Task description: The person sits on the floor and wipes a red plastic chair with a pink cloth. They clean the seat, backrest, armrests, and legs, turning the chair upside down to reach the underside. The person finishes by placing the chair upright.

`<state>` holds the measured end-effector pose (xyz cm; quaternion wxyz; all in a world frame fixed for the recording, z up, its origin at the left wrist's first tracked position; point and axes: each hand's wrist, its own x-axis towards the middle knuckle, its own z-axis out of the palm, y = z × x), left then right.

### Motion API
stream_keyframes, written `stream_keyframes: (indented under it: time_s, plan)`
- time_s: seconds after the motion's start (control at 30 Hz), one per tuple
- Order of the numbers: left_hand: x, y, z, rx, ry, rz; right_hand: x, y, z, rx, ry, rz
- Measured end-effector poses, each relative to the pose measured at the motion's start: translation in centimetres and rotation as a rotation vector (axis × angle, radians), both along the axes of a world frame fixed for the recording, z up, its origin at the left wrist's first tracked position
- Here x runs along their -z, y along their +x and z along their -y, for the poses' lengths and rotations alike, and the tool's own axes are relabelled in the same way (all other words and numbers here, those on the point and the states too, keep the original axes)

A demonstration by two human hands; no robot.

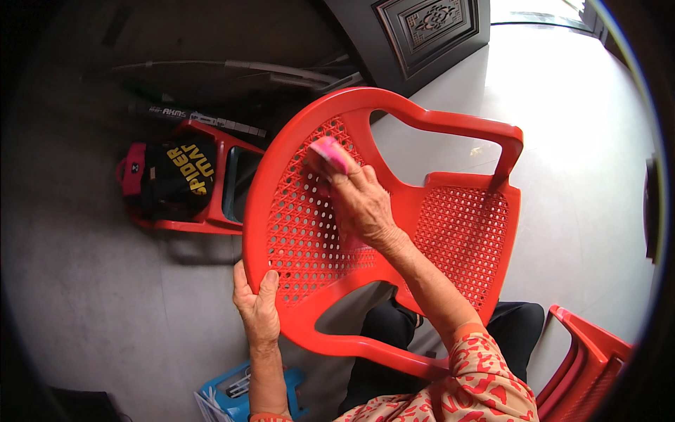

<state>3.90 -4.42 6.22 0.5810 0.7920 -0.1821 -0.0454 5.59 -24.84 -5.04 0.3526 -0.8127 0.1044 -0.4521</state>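
A red plastic armchair (457, 225) with a perforated back and seat is tipped on its side in front of me. My right hand (362, 200) presses a pink cloth (328, 152) against the perforated backrest. My left hand (258, 304) grips the rim of the backrest at its lower left edge, thumb on the red plastic. My dark trousers show under the chair's armrest.
A second red chair (211, 211) lies at the left with a black and pink bag (165, 179) on it. A dark carved door (422, 28) stands behind. Another red chair's edge (587, 366) is at lower right. A blue basket (232, 394) sits by my left arm.
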Motion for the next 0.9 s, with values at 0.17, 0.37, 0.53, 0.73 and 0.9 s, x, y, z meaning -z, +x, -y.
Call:
stream_keyframes:
  time_s: [0.17,0.37,0.53,0.73,0.9]
  plan:
    - [-0.3,-0.2,0.4,-0.01,-0.028,-0.023,-0.7,0.1,0.2,-0.014,0.05,-0.021]
    - [-0.3,0.1,0.5,0.006,-0.047,-0.032,-1.3,-1.4,-2.7,-0.165,-0.183,0.065]
    - [0.2,0.5,0.0,0.04,-0.063,-0.013,-1.7,-4.5,-4.9,-0.321,-0.296,0.064]
    - [0.1,0.4,-0.1,0.057,-0.064,0.02,-1.7,-7.5,-4.6,-0.745,0.155,0.094]
    - [0.2,0.0,-0.4,0.021,-0.071,-0.054,-2.4,-4.3,-0.8,-0.765,0.823,0.184]
